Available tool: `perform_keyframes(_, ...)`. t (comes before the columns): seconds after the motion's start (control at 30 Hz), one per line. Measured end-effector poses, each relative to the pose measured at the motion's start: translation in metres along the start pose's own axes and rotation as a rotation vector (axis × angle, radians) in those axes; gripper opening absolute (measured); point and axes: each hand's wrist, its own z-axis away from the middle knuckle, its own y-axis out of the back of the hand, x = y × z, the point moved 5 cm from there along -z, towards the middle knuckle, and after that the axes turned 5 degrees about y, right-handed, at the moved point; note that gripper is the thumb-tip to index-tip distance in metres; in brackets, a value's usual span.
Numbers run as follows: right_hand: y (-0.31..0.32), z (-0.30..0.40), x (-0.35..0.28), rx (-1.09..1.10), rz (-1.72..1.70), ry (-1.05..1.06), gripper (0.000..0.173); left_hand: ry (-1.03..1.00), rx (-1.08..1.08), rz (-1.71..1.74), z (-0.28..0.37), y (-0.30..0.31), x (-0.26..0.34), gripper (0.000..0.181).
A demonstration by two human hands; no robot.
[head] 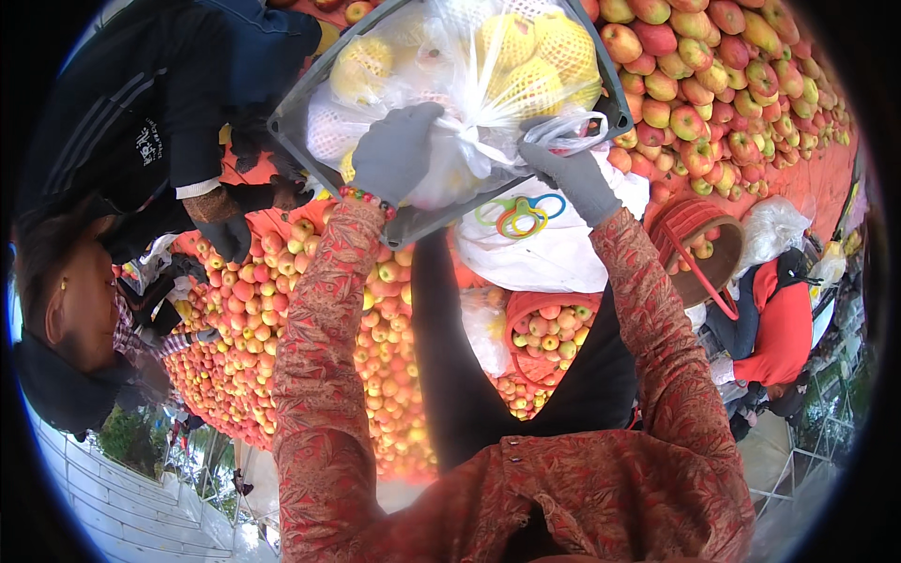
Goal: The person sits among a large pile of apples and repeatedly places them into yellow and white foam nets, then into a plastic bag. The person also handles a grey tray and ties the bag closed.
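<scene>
A dark plastic crate stands before me, lined with a clear plastic bag whose gathered top is tied or twisted. Inside the bag lie fruits in yellow foam nets and white or pink ones. My left hand, in a grey glove, rests on the bag left of the knot, its fingertips bent at the gathered plastic. In its grey glove, my right hand pinches a looped end of the plastic at the crate's right side. Scissors with coloured handles lie on a white sack below the crate.
Apples are heaped at the upper right and lower left. A red basket of apples stands between my legs; another basket tips at the right. A co-worker in black is close on the left, one in red at the right.
</scene>
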Motion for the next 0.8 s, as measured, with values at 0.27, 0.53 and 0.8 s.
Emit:
perform_keyframes(0.27,-0.071,-0.02,-0.038,-0.301,1.358,0.938,0.048,0.098,0.324,-0.077,0.026,-0.019,0.038,0.032)
perform_keyframes(0.53,-0.11,-0.051,-0.037,-0.196,1.769,0.769,0.034,0.331,0.327,-0.105,0.013,-0.047,0.009,0.016)
perform_keyframes(0.8,-0.101,-0.052,-0.045,-0.534,1.713,0.835,0.01,0.381,0.002,-0.04,0.007,-0.022,0.014,0.017)
